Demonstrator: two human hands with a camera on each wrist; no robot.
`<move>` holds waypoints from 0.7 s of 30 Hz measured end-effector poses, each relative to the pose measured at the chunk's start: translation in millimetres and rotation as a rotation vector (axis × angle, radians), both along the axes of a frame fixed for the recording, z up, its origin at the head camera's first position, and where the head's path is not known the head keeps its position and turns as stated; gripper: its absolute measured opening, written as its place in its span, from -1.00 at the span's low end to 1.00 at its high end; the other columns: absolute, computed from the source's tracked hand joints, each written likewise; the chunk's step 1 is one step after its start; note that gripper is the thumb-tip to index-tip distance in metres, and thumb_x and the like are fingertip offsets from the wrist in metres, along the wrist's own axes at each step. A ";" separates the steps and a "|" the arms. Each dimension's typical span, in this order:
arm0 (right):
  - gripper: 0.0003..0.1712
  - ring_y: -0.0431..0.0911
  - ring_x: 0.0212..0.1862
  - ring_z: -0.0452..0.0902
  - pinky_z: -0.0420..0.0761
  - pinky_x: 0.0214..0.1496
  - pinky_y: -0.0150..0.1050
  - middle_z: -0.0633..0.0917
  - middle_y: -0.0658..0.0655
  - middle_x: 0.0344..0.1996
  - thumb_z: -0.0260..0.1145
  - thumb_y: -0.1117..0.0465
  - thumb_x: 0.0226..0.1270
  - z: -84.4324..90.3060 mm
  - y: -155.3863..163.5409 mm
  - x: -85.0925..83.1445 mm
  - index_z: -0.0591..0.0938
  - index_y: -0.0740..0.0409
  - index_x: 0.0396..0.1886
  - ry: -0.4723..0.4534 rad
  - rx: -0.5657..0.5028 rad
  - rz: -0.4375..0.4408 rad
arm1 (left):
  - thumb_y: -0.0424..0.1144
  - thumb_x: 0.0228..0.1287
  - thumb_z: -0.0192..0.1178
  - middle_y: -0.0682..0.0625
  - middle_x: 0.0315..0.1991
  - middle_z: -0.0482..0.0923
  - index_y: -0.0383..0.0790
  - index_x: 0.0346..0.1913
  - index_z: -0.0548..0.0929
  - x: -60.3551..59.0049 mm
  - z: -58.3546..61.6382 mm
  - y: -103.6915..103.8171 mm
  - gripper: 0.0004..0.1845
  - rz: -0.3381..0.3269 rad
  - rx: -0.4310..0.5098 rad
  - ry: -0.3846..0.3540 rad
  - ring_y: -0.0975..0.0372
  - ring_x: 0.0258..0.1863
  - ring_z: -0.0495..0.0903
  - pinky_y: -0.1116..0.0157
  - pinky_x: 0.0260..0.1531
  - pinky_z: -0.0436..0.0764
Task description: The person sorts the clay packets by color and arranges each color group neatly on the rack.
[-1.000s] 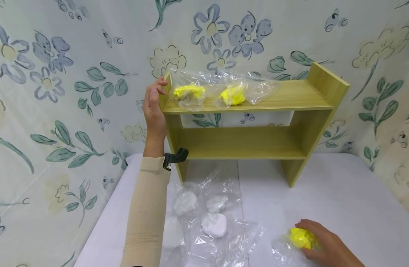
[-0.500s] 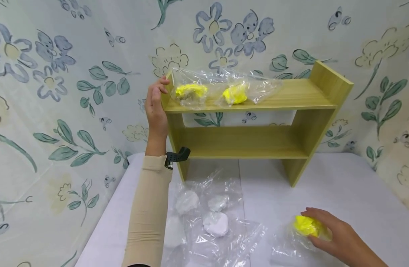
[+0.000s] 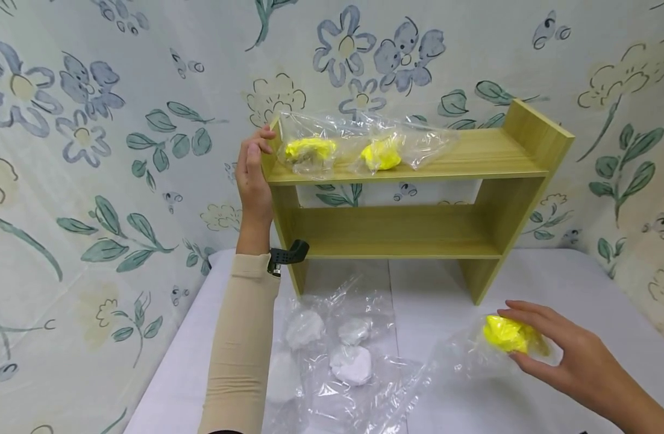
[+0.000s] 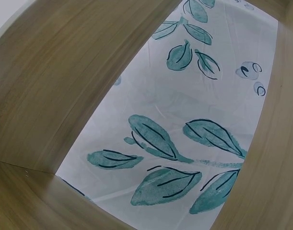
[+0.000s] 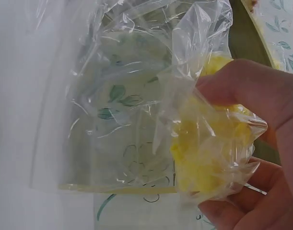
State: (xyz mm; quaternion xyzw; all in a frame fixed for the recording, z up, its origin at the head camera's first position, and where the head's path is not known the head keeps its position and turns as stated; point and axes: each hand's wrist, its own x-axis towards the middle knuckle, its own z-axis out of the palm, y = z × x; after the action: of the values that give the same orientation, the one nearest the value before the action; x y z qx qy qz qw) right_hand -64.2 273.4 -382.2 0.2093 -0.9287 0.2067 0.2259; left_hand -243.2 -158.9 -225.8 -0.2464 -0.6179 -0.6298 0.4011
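My right hand [image 3: 573, 349] pinches a yellow lump [image 3: 504, 333] inside a clear plastic bag, above the table at the right. In the right wrist view the thumb presses one side of the bagged lump [image 5: 206, 143], with fingers on the other and loose bag film trailing off. My left hand [image 3: 254, 178] grips the upper left side panel of a small wooden shelf [image 3: 402, 235]. On its top board lie two more yellow lumps, a left one [image 3: 312, 149] and a right one [image 3: 381, 154], in clear bags. The left wrist view shows only shelf boards and cloth, with the hand out of sight.
Several white lumps [image 3: 350, 365] in clear bags lie on the white table [image 3: 570, 289] in front of the shelf, right of the left sleeve [image 3: 240, 343]. Floral cloth [image 3: 147, 60] hangs close behind the shelf.
My right hand has raised the bagged yellow lump up from the table and slightly right, its bag trailing. The left hand keeps its grip on the shelf.
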 end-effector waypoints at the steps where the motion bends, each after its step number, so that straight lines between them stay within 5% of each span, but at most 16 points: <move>1: -0.13 -0.49 0.08 0.35 0.17 0.03 -0.82 0.59 -0.03 0.09 0.68 0.20 -0.40 4.2 -1.0 -0.2 0.61 -0.21 0.11 0.015 0.001 0.011 | -0.27 0.41 -0.25 -0.34 0.12 0.46 -0.21 -0.34 0.43 -0.5 -0.5 0.0 -0.76 -0.002 -0.003 0.006 0.16 0.34 0.32 0.37 0.39 0.11; 8: -0.09 -0.54 0.15 0.27 0.21 0.06 -0.79 0.57 -0.01 0.13 0.63 0.31 -0.43 36.1 -4.1 -5.8 0.61 -0.07 0.14 0.107 0.008 0.061 | -0.28 0.42 -0.27 -0.39 0.11 0.45 -0.21 -0.34 0.42 -3.7 -0.9 -0.2 -0.75 0.000 -0.011 0.051 0.19 0.33 0.34 0.33 0.40 0.12; 21: -0.14 0.18 0.09 0.47 0.13 0.06 -0.82 0.56 0.21 0.17 0.64 0.29 -0.28 84.1 -7.8 -24.2 0.57 0.13 0.20 0.202 -0.011 -0.004 | -0.27 0.41 -0.26 -0.33 0.12 0.47 -0.08 -0.34 0.42 -5.4 0.0 0.5 -0.77 0.029 -0.009 -0.005 0.19 0.32 0.33 0.39 0.37 0.13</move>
State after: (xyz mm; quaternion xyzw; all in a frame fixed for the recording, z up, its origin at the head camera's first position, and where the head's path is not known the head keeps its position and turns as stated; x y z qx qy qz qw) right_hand -88.4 265.6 -298.1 0.2259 -0.9005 0.1890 0.3199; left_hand -248.6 -158.5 -225.8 -0.2375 -0.6253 -0.6217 0.4075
